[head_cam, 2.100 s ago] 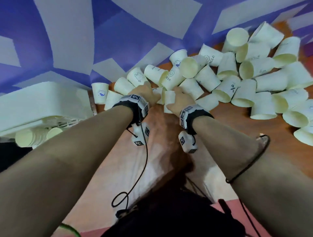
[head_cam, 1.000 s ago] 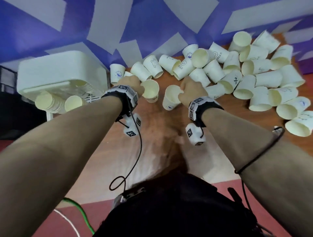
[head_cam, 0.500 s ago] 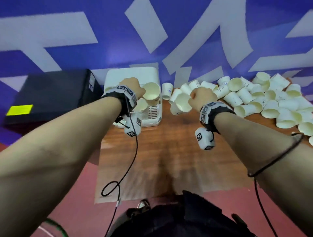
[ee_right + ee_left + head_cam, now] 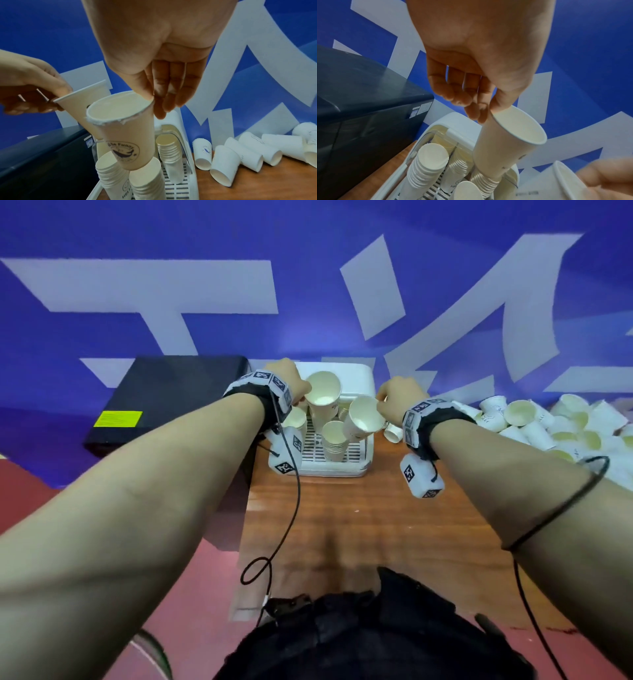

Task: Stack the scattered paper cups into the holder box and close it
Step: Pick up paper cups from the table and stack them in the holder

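Both hands are hovering over the holder box (image 4: 356,465), each carrying one paper cup by its rim. The left hand (image 4: 287,378) is pinching its cup (image 4: 323,397) between thumb and fingers (image 4: 471,108), the other fingers hanging loosely curled, and the cup's base is sitting in the top of a stack (image 4: 485,182) inside the box. The right hand (image 4: 399,395) is pinching a second cup (image 4: 363,417) the same way, tilted, just above the front stacks (image 4: 111,174).

The right cup's rim is ragged and crushed along its front edge (image 4: 106,121); it is likely to jam or sit crooked when nested. Its tilt could also catch a stack's lip and topple it. The two cups are nearly touching over the box, so one hand may knock the other's cup loose. A large pile of cups (image 4: 548,426) is lying on the surface (image 4: 359,518) to the right of the box, so the box is far from closing.
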A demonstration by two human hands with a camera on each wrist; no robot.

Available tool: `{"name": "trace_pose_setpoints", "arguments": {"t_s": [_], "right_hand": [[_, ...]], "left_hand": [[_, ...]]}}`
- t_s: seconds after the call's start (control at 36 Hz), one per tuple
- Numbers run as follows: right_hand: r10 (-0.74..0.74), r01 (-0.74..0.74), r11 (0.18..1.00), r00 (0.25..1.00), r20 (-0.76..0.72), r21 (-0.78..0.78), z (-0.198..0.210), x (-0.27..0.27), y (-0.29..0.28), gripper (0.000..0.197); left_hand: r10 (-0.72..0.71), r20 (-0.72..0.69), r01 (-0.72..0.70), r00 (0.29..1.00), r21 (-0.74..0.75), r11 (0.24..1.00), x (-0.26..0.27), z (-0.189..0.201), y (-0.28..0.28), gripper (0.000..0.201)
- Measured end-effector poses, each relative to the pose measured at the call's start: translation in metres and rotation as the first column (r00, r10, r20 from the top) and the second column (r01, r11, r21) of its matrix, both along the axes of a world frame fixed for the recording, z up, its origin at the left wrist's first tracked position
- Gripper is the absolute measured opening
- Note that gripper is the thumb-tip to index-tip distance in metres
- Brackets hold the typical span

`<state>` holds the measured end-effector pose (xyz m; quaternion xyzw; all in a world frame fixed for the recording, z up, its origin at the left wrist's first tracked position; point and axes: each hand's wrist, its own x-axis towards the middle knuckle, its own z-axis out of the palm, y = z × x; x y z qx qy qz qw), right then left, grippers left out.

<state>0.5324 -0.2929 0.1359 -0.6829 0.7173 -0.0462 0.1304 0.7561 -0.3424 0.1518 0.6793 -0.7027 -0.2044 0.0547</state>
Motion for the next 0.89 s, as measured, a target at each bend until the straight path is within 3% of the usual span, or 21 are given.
{"name": "trace_pose_setpoints", "arguments": {"t_s": [0.19,0.39,0.64,0.89], "right_hand": [[-0.046,0.048,0.999,0.994,0.095,-0.024,-0.006,-0.002,-0.028,0.023],[-0.126,0.13,0.992,0.972,0.197,-0.003,-0.039,0.0,-0.043,0.021],[-0.105,0.092,0.993,0.976,0.191,0.074,-0.09,0.016,-0.055,0.018],[-0.124,0.116,0.992,0.972,0.201,0.051,-0.103,0.018,-0.058,0.025]], "left_hand": [[0.015,-0.031,-0.014,0.999,0.006,1.0,0.003,0.001,-0.018,0.026],[0.03,-0.014,-0.029,0.999,0.075,0.997,0.015,-0.016,-0.024,0.023],[0.085,0.024,-0.087,0.996,0.11,0.99,0.029,-0.047,-0.027,0.028],[0.127,-0.026,-0.122,0.992,0.133,0.984,0.029,-0.057,-0.031,0.024]]}}
